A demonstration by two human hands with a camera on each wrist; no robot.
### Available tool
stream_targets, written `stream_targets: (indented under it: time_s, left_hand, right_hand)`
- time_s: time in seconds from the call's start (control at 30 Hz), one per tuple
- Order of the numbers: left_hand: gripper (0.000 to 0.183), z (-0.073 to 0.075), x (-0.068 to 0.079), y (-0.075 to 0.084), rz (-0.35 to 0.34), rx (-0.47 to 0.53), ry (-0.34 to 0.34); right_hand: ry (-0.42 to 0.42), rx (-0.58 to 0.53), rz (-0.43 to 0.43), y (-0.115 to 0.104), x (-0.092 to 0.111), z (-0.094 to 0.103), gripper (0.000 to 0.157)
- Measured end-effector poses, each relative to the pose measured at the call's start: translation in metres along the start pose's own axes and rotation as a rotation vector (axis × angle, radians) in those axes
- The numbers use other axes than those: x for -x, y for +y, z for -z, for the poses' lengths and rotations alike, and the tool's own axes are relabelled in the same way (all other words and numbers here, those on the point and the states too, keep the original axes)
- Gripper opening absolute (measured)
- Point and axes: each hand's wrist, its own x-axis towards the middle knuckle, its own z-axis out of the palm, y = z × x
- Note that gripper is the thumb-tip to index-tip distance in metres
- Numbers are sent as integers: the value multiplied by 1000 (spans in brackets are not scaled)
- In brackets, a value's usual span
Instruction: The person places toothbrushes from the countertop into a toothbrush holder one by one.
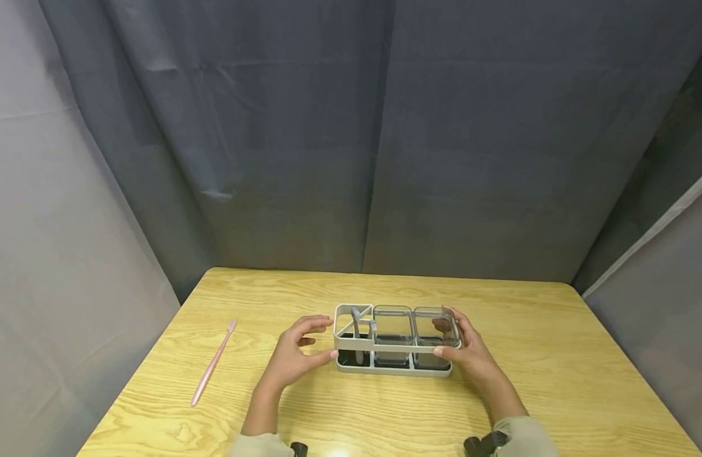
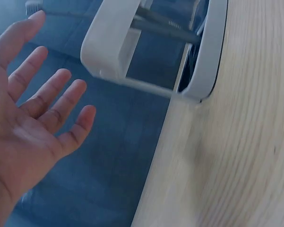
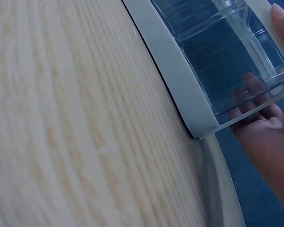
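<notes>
A white toothbrush holder (image 1: pixel 393 348) stands on the table in the head view, with two clear cups (image 1: pixel 393 339) in its middle and right sections. In its divided left section leans a grey toothbrush (image 1: pixel 359 355); a second brush head (image 1: pixel 372 326) shows beside it. My right hand (image 1: pixel 473 355) grips the holder's right end, thumb on the front rail and fingers behind, partly seen through the clear cup (image 3: pixel 212 71). At the left end my left hand (image 1: pixel 291 358) is spread beside the frame; the left wrist view shows its fingers (image 2: pixel 78 92) apart from the holder (image 2: pixel 104 42).
A pink toothbrush (image 1: pixel 212 368) lies on the wooden table (image 1: pixel 556 381) to the left of my left hand. Grey curtains (image 1: pixel 294 158) hang behind the table and at both sides.
</notes>
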Motion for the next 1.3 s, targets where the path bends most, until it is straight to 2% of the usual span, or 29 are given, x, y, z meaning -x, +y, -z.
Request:
stream_targets:
  time_s: [0.3, 0.57, 0.77, 0.9, 1.13, 1.3]
  left_hand:
    - [55, 22, 12, -9, 93, 15, 1]
    - [58, 46, 21, -48, 157, -30, 44]
    - [57, 63, 32, -56, 194, -18, 54]
    - [55, 74, 40, -60, 211, -57, 83]
    - [55, 94, 51, -69, 216, -92, 94]
    - [56, 109, 60, -77, 248, -131, 119]
  right_hand:
    - [-11, -15, -4, -1, 0, -1, 86]
    - [-5, -7, 5, -3, -1, -2, 88]
    - [-6, 8, -2, -2, 1, -1, 87]
    - [-11, 27, -9, -1, 2, 1, 87]
    - [-5, 35, -5, 1, 1, 2, 87]
    - [-12, 31, 5, 1, 0, 1, 88]
